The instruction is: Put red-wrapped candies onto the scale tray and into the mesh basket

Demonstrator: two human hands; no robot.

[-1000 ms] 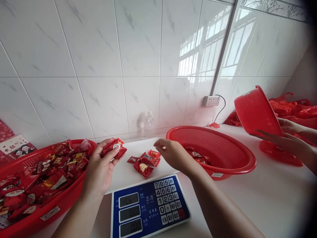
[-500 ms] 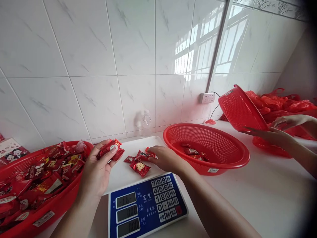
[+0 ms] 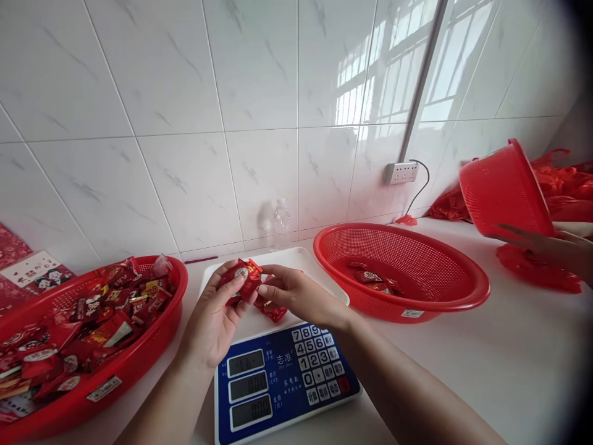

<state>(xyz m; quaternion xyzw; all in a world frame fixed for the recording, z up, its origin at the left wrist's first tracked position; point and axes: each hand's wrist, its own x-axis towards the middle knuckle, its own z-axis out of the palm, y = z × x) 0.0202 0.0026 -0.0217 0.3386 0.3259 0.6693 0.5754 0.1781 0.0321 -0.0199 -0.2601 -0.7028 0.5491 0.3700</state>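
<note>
My left hand (image 3: 214, 318) is closed around several red wrapped candies (image 3: 245, 276) above the white tray of a digital scale (image 3: 287, 380). My right hand (image 3: 303, 295) has come up against the same bunch, thumb and fingers pinched at its right side. Just below my fingers, another red wrapped candy (image 3: 275, 311) lies on the tray, partly hidden. The scale's blue panel, with keypad and displays, faces me. At the left is a red basket (image 3: 178, 309) full of wrapped candies. A second red basket (image 3: 463, 281), at the right, holds a few.
A co-worker's hand (image 3: 542, 247) supports a tilted red basket (image 3: 503, 188) at the far right, near red plastic bags (image 3: 563, 185). A clear bottle (image 3: 281, 222) stands by the tiled wall. A power strip (image 3: 402, 173) with a black cable is on the wall.
My right hand has left the tray and met my left hand at the candies. The co-worker's basket has shifted right and tipped more upright. The view has moved slightly.
</note>
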